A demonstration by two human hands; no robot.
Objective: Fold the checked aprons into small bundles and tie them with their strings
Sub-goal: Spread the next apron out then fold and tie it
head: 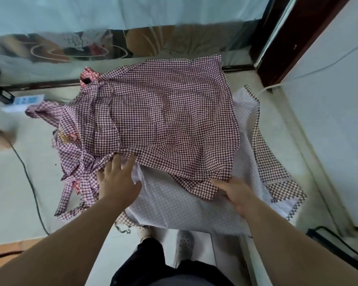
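A dark red checked apron lies spread flat on top of a pile in the middle of the view. Its strings bunch and trail off at the left. Under it lies a paler apron, turned whitish side up, with a checked border at the right. My left hand rests with straight fingers on the near left edge of the top apron. My right hand lies at the apron's near right corner; its fingertips are tucked under the cloth, so the grip is hidden.
A pink checked cloth and a red one stick out at the pile's left and back. A power strip and a dark cable lie at the left. A glass wall is behind, a white wall to the right. My feet are below.
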